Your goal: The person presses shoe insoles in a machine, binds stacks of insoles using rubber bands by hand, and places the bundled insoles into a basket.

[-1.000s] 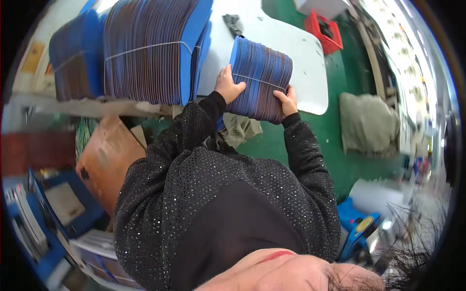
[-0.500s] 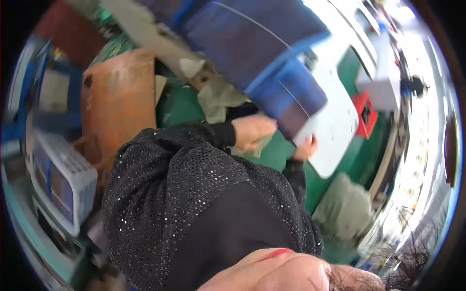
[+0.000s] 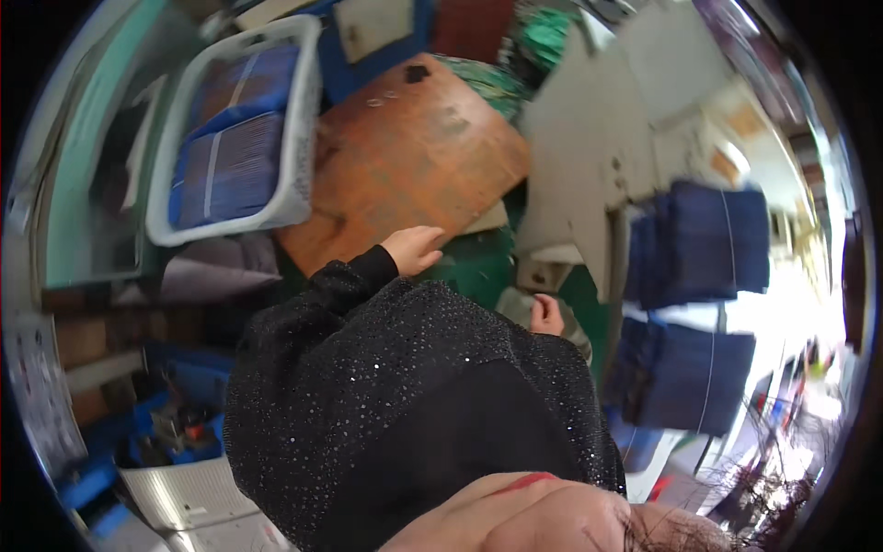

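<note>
My left hand (image 3: 414, 250) hangs over the near edge of a worn orange-brown wooden board (image 3: 414, 152). Its fingers are stretched out with the thumb apart, and it holds nothing. Close in front of my body is my right hand (image 3: 547, 316), its fingers loosely bent, with nothing visible in them. Beyond the board's left side stands a white plastic basket (image 3: 303, 138) with bundles of folded blue cloth (image 3: 235, 170), tied with white string. More tied dark blue cloth bundles (image 3: 713, 244) are stacked to the right, away from both hands.
A long pale table (image 3: 575, 166) runs away from me at the right of the board. Green floor (image 3: 474, 267) shows between them. Blue equipment with a ribbed pale part (image 3: 179, 488) stands at lower left. Green netting (image 3: 544, 35) lies at the far side.
I have turned left. The basket and board have swung further ahead of me, and the blue bundles have shifted to my right. Both hands stay low and empty.
</note>
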Demonstrator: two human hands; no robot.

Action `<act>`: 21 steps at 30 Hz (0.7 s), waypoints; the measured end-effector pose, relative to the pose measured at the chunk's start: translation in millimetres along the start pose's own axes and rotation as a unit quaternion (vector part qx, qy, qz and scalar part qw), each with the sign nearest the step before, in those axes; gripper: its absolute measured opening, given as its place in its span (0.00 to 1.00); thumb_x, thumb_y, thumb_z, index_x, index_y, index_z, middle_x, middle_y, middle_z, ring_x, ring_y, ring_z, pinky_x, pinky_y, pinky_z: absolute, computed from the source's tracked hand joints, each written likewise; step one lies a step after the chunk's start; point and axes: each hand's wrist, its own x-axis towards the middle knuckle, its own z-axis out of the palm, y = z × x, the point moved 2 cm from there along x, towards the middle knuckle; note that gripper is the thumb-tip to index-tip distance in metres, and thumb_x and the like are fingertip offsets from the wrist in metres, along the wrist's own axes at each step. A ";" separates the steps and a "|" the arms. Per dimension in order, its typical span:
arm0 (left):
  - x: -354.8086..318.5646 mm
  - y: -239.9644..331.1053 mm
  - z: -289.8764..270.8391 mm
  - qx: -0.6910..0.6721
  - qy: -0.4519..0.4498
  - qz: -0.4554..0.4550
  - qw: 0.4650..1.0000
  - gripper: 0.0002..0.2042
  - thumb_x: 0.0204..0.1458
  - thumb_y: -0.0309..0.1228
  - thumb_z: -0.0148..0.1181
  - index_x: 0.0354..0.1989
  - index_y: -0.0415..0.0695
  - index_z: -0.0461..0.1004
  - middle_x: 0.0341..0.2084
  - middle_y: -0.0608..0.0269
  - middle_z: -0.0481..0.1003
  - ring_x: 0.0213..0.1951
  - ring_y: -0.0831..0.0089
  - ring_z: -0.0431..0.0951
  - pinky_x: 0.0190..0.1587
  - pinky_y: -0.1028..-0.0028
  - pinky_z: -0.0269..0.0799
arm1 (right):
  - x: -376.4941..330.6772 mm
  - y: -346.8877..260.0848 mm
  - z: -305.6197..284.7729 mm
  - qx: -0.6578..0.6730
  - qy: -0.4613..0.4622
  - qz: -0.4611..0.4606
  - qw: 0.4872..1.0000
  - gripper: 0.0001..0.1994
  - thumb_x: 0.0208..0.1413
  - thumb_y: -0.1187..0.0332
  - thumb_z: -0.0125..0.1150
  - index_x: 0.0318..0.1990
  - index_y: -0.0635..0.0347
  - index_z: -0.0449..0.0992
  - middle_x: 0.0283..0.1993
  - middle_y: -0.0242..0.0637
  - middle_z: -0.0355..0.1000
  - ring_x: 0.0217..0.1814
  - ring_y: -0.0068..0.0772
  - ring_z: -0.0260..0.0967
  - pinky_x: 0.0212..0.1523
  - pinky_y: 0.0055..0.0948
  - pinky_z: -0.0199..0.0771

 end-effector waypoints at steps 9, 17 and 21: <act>-37.3 -39.8 -191.4 0.050 0.397 -0.098 0.911 0.25 0.54 0.36 0.58 0.58 0.35 0.64 0.56 0.44 0.68 0.57 0.52 0.69 0.59 0.62 0.64 | 167.1 -116.1 111.3 -0.031 -0.203 -0.176 0.963 0.06 0.59 0.72 0.57 0.42 0.62 0.77 0.31 0.38 0.76 0.33 0.22 0.73 0.38 0.24 0.73; -23.5 -181.7 -285.5 -0.207 0.589 -0.254 0.738 0.26 0.50 0.37 0.60 0.51 0.29 0.67 0.47 0.39 0.73 0.49 0.57 0.76 0.50 0.66 0.70 | 340.8 -211.0 198.3 -0.049 -0.322 -0.268 0.907 0.07 0.58 0.71 0.59 0.41 0.63 0.76 0.29 0.40 0.76 0.33 0.26 0.75 0.37 0.26 0.74; -5.6 -244.6 -309.3 -0.219 0.649 -0.452 0.571 0.27 0.45 0.43 0.63 0.43 0.26 0.71 0.43 0.39 0.75 0.48 0.51 0.76 0.50 0.64 0.69 | 449.1 -277.0 244.9 -0.048 -0.377 -0.294 0.877 0.07 0.57 0.73 0.58 0.43 0.61 0.76 0.32 0.42 0.77 0.36 0.29 0.76 0.39 0.27 0.74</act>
